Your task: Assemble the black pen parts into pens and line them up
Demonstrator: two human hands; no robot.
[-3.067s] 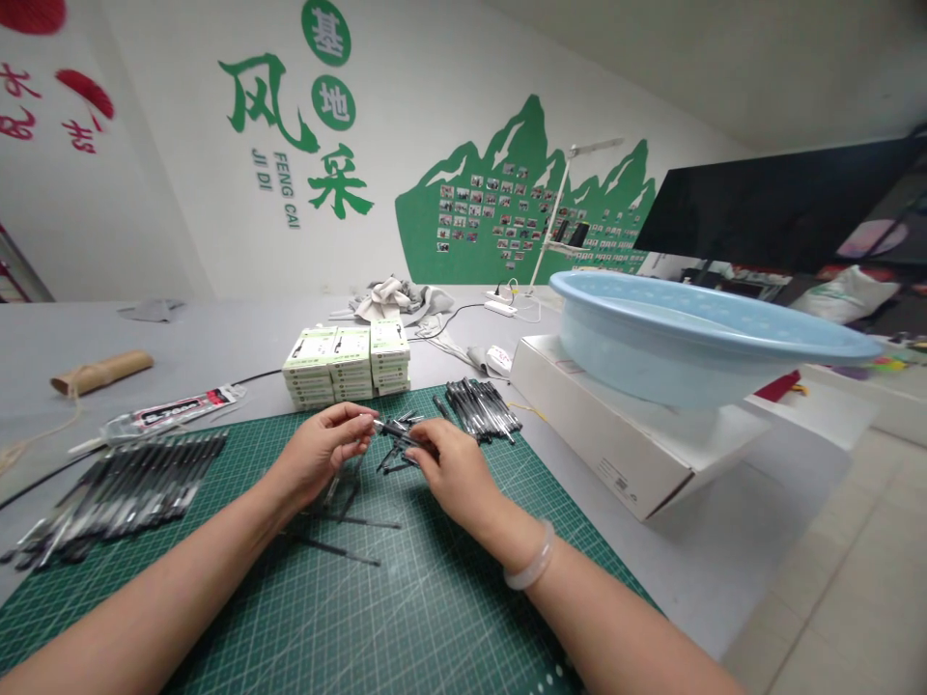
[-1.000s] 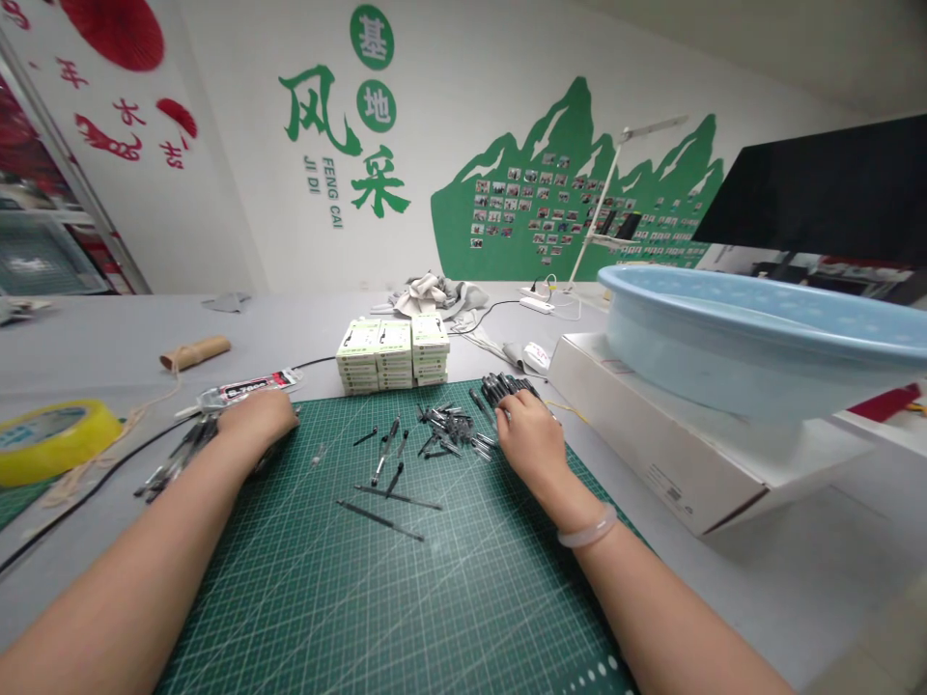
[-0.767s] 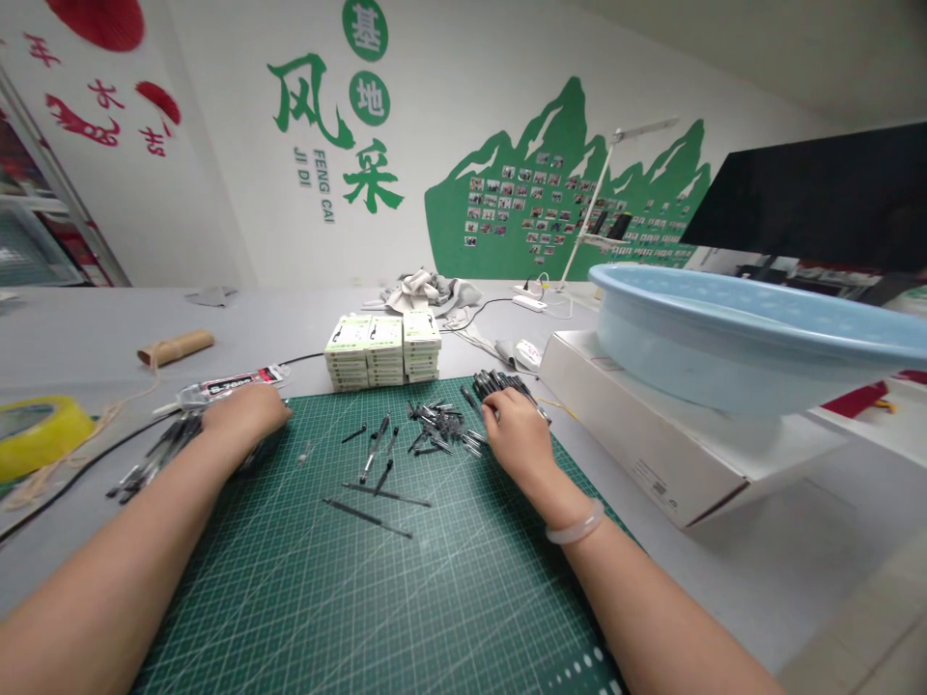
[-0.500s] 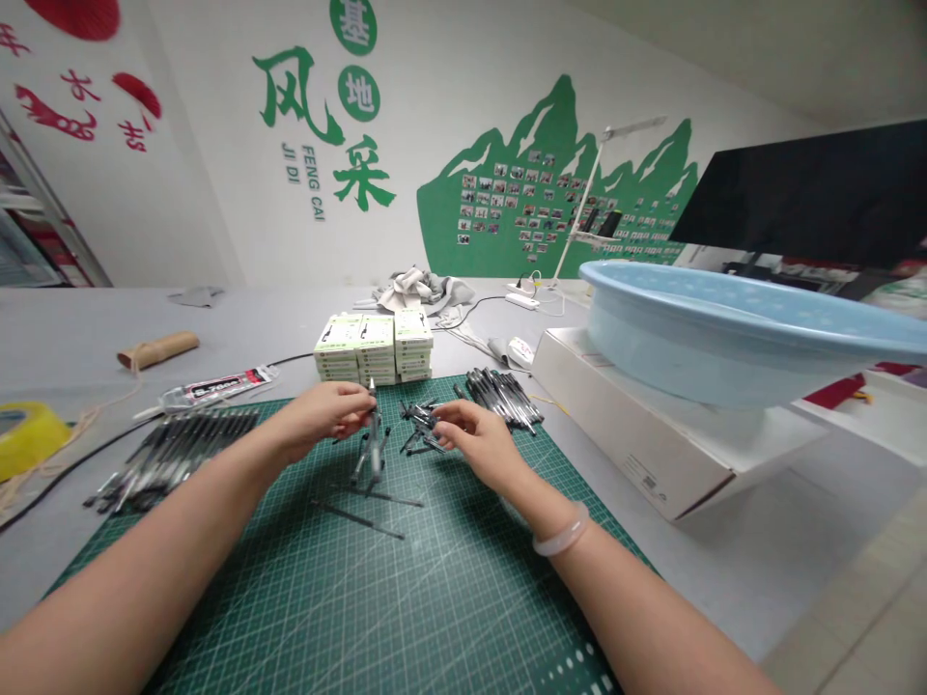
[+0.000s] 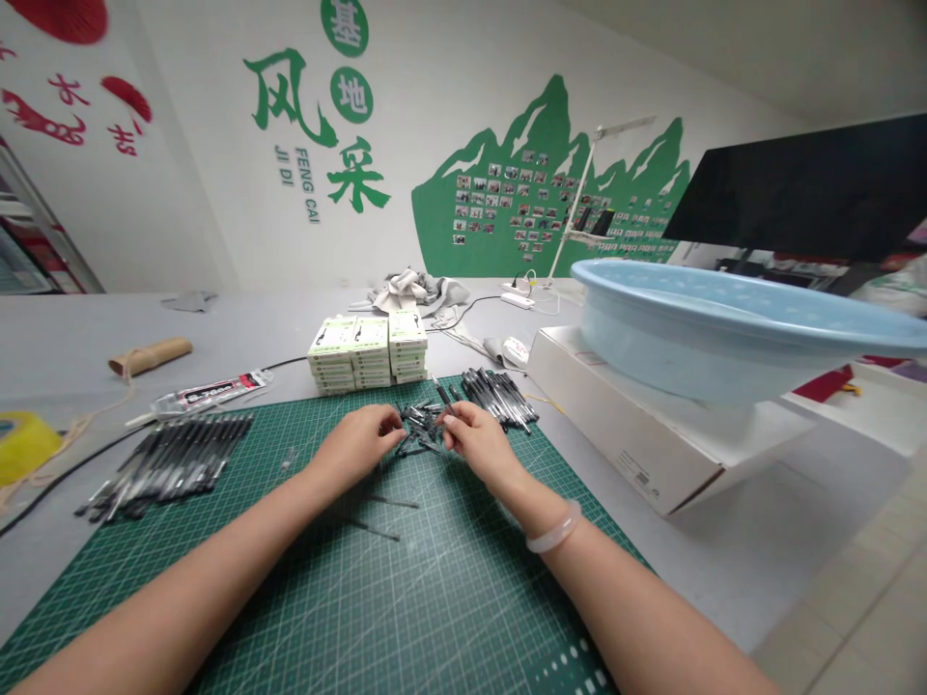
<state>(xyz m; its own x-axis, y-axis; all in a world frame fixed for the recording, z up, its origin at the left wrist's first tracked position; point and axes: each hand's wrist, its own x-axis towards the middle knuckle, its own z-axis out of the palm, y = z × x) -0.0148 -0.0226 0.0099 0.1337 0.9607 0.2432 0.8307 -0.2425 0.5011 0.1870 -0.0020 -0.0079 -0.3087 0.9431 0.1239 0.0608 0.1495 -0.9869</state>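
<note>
On the far left, a roll of yellow tape [image 5: 29, 446] is cut by the edge of the view, and near it a rounded tan bamboo piece [image 5: 151, 357] lies on the smooth grey surface [image 5: 261, 323]. Then comes the left row of pens [image 5: 174, 463], glossy black and clear plastic, slanting from lower left to upper right, partly on the green cutting mat [image 5: 348, 618] with its printed fine grid. The left hand [image 5: 362, 439] has its fingertips close together at the left side of a loose heap of pen parts [image 5: 420, 420]; whether it grips something, I cannot tell. This heap lies between the two hands. At its right side is a black pen [image 5: 443, 394], with the right hand [image 5: 474, 439] clamped on it; its long axis runs forward and slightly leftward, the narrow tip pointing away from the person. Just beyond lies the right row of pens [image 5: 499, 398], also shiny. Last, a white cardboard box [image 5: 608, 425] carries a wide, light-blue basin [image 5: 673, 338] with curved rim.
</note>
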